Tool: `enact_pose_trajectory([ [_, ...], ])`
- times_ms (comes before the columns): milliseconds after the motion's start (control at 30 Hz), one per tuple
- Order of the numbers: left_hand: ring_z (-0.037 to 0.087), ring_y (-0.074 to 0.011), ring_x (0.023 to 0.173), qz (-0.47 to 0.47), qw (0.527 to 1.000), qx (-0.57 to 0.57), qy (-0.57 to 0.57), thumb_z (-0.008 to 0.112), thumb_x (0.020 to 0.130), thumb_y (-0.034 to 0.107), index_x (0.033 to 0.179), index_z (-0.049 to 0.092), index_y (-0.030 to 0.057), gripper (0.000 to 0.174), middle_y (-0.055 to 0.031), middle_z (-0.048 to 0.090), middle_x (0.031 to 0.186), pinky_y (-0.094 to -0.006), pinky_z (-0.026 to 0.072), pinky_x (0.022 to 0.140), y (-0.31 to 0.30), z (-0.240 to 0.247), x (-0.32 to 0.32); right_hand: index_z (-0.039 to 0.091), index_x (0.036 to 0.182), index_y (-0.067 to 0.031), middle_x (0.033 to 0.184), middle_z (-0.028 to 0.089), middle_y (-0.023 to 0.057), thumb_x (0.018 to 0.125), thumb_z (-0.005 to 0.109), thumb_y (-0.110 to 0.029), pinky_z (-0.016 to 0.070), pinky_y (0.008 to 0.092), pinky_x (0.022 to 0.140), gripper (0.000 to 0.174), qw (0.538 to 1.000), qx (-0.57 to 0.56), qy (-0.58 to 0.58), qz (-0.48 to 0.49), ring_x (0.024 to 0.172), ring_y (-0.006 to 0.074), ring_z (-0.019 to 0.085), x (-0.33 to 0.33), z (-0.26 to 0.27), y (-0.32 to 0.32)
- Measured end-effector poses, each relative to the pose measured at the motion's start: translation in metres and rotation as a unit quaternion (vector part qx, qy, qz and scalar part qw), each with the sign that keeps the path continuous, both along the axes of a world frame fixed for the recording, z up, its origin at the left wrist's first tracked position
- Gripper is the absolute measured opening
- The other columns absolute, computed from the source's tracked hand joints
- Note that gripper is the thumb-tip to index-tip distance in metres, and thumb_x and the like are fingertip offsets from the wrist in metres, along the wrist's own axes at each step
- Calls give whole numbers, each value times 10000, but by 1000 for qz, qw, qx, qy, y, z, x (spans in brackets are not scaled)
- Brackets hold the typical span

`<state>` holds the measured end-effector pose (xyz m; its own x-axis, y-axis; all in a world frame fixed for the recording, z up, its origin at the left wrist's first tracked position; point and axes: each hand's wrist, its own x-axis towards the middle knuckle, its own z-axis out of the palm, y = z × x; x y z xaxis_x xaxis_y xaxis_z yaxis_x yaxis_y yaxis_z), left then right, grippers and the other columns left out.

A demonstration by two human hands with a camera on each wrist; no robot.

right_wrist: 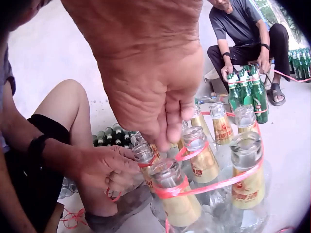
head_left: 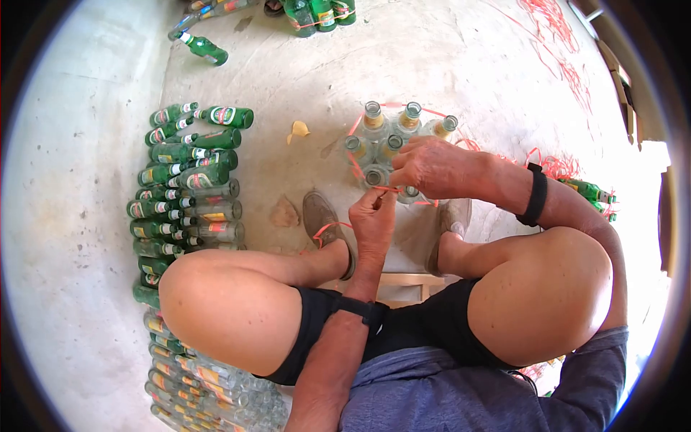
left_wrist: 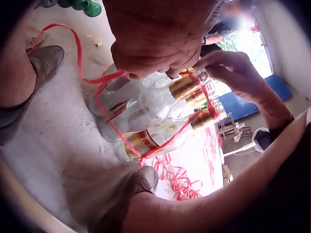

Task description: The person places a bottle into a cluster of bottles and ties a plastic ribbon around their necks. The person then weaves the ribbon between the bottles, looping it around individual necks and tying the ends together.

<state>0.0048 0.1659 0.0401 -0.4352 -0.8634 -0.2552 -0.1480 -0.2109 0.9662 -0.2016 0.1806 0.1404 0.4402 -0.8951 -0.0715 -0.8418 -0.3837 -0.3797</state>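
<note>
Lone green bottle (head_left: 205, 49) on its side, seemingly empty.

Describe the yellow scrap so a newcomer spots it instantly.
In the head view, rows of lying bottles run down the left. Between their upper end and the clear upright bottles lies the yellow scrap, brighter than the brown scrap below.

Partly hidden behind right hand (head_left: 439, 169), head view: clear bottles (head_left: 375, 128). Covered by left hand (head_left: 374, 225), left wrist view: stretch of red strap (head_left: 392, 106). Cropped by top edge, head view: standing green bottles (head_left: 322, 16). Likewise, right wrist view: second person (right_wrist: 240, 31). Too small to read, head view: lettering on lying bottles (head_left: 205, 178).
</note>
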Motion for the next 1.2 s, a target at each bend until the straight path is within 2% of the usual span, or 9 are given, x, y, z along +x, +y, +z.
enact_pose_trajectory([
  [200,407,-35,686,39,998,42,-9,817,984,152,920,774,-51,217,86,516,680,-276,356,579,4,-11,-4,786,1070,-83,888,751,152,808,640,35,552,513,719,323,972,224,-64,-33,895,363,744,-2,-3,-19],
  [300,424,-37,712,54,996,68,-5,817,989,167,887,752,-69,265,84,543,696,-278,372,595,2,-9,-6,781,1100,-91,944,713,156,841,638,38,540,507,786,323,951,300,-61,-42,962,395,711,2,12,-28],
  [400,435,-36,726,68,995,72,9,815,994,173,862,733,-75,292,86,560,711,-276,382,607,2,-7,-6,779,1075,-81,925,707,172,836,645,48,536,516,770,303,942,333,-39,-27,948,406,714,4,16,-37],
  [533,436,-39,723,68,995,78,9,810,1000,191,834,719,-73,325,75,552,695,-278,387,608,2,-12,-6,769,1023,-52,905,703,191,828,656,51,542,517,782,248,953,301,-2,-4,942,411,716,4,17,-38],
  [700,391,-30,686,64,997,46,-18,819,1018,277,773,695,-34,415,97,492,698,-277,303,561,2,-12,-7,746,932,-11,897,707,190,843,668,37,565,494,795,128,968,240,69,26,921,401,727,8,21,-39],
  [800,378,-36,679,61,997,45,-20,812,1025,292,736,642,-23,460,97,465,687,-282,298,553,2,-9,-7,731,820,24,785,710,217,793,700,19,568,507,698,41,992,114,45,37,804,413,721,6,10,-30],
  [933,371,-41,676,59,996,61,-22,799,1035,284,732,624,-10,457,97,450,687,-285,296,553,2,-9,-7,739,861,8,852,724,184,850,677,-3,585,488,754,64,993,111,44,7,868,382,739,9,20,-25],
  [1033,368,-92,656,48,998,34,-33,800,1016,304,721,605,-39,493,20,432,624,-333,362,562,1,-6,-6,736,899,0,929,717,163,882,667,-17,587,470,782,73,993,106,49,15,912,361,746,7,25,-23],
  [1200,397,-103,641,36,998,8,-49,798,1004,283,800,680,-47,406,-21,476,610,-344,393,571,1,-6,-6,722,886,16,971,670,157,890,676,-41,587,455,778,73,988,126,89,21,892,352,737,9,33,-22],
])
